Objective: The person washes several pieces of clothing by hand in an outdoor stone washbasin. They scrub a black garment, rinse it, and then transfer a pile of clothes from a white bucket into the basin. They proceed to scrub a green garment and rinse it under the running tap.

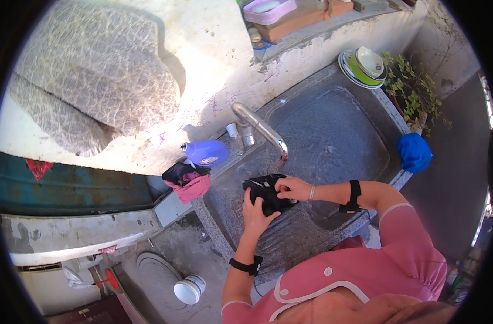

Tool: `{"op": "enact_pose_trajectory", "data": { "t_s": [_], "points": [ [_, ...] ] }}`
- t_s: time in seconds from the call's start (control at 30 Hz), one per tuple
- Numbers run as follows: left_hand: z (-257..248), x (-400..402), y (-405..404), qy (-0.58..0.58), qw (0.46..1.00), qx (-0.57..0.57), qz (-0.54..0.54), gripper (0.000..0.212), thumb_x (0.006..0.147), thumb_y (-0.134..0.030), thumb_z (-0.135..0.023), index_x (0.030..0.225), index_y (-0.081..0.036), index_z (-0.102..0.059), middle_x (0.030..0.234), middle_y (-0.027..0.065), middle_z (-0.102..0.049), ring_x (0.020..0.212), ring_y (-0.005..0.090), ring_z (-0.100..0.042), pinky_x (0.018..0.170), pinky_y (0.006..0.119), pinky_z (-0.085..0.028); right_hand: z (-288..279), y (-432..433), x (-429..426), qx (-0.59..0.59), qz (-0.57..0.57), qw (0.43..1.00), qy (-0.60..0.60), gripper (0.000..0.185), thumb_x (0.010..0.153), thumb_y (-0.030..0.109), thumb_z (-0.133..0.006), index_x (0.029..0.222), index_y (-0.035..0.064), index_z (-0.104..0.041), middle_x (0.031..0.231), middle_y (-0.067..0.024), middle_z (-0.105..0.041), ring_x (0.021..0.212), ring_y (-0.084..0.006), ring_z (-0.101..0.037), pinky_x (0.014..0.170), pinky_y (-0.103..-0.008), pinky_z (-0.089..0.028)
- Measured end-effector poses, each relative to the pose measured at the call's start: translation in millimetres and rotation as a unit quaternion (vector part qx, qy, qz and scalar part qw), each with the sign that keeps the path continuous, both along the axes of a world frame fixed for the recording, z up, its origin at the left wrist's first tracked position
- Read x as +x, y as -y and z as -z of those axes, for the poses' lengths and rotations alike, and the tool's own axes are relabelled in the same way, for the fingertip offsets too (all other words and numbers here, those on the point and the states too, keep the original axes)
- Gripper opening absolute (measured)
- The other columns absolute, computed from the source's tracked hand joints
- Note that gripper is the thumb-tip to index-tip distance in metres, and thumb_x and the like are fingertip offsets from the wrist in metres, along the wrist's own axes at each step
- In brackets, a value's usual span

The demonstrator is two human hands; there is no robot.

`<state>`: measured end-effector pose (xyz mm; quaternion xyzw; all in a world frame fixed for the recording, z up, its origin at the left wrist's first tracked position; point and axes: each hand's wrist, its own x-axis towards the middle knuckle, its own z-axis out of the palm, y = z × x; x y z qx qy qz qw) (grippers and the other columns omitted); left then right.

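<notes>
My left hand point(256, 213) is spread over the near left side of a black fabric article point(270, 198), holding it down in the stone sink point(226, 202). On the article's right side, the curled fingers of my right hand point(295, 189) grip the cloth. Small light patches show near its far edge; whether it is a garment or a bag I cannot tell. It lies at the top of the ribbed washboard slope point(282, 239). Just beyond it is the end of a curved metal faucet point(264, 128).
A purple bottle point(208, 153), a white cup point(231, 130) and pink and black cloths point(191, 186) sit along the left ledge. Stacked bowls point(365, 67), a potted plant point(412, 85) and a blue cloth-like bundle point(415, 152) line the right. A white bucket point(189, 289) is on the floor.
</notes>
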<state>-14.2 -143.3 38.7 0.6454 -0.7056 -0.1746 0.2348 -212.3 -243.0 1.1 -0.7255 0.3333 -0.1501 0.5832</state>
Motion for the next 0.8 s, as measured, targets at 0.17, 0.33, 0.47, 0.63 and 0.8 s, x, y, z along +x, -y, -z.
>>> {"op": "enact_pose_trajectory", "data": {
  "t_s": [0.17, 0.33, 0.47, 0.63, 0.8],
  "points": [
    [18.9, -6.5, 32.5, 0.053, 0.972, 0.142, -0.178, 0.087, 0.051, -0.027, -0.088, 0.123, -0.009, -0.042, 0.143, 0.0212, -0.03, 0.116, 0.0454, -0.043, 0.091, 0.056, -0.038, 23.7, 30.8, 31.6, -0.377, 0.166, 0.883, -0.225, 0.05, 0.082, 0.038, -0.063, 0.124, 0.0129, -0.051, 0.125, -0.0136, -0.046, 0.116, -0.0334, -0.044, 0.092, -0.0547, -0.034],
    [16.1, 3.1, 37.0, 0.012, 0.99, 0.083, -0.117, 0.11, 0.051, -0.029, -0.089, 0.14, -0.011, -0.027, 0.144, 0.0211, -0.029, 0.125, 0.0459, -0.035, 0.098, 0.057, -0.033, 31.7, 23.0, 48.4, -0.234, 0.012, 0.961, -0.15, 0.043, 0.082, 0.022, -0.058, 0.12, 0.0033, -0.055, 0.113, -0.0191, -0.055, 0.114, -0.0386, -0.045, 0.094, -0.0452, -0.037],
    [14.6, -13.6, 17.7, 0.034, 0.995, 0.062, -0.067, 0.116, 0.047, -0.029, -0.09, 0.142, -0.018, -0.026, 0.14, 0.02, -0.034, 0.126, 0.0442, -0.034, 0.099, 0.058, -0.033, 15.4, -2.0, 17.2, -0.308, -0.028, 0.951, -0.008, 0.043, 0.083, 0.016, -0.058, 0.124, 0.005, -0.052, 0.122, -0.0198, -0.051, 0.112, -0.0311, -0.05, 0.099, -0.0442, -0.037],
    [11.9, -22.2, 38.6, 0.078, 0.985, 0.097, -0.122, 0.096, 0.052, -0.037, -0.088, 0.133, -0.022, -0.038, 0.137, 0.0149, -0.038, 0.126, 0.0419, -0.036, 0.098, 0.057, -0.033, -39.3, 81.3, 21.5, -0.374, -0.032, 0.925, -0.054, 0.048, 0.083, 0.012, -0.058, 0.129, 0.0176, -0.05, 0.121, -0.0176, -0.051, 0.102, -0.0282, -0.057, 0.087, -0.0386, -0.049],
    [25.2, -13.8, 35.0, 0.087, 0.985, 0.098, -0.11, 0.076, 0.059, -0.029, -0.081, 0.126, -0.019, -0.047, 0.126, 0.014, -0.045, 0.118, 0.0398, -0.042, 0.094, 0.055, -0.038, -81.9, 130.6, 46.6, -0.546, -0.148, 0.806, -0.173, 0.059, 0.081, 0.012, -0.059, 0.134, 0.0341, -0.045, 0.094, -0.006, -0.053, 0.082, -0.0225, -0.059, 0.073, -0.039, -0.051]
  ]
}}
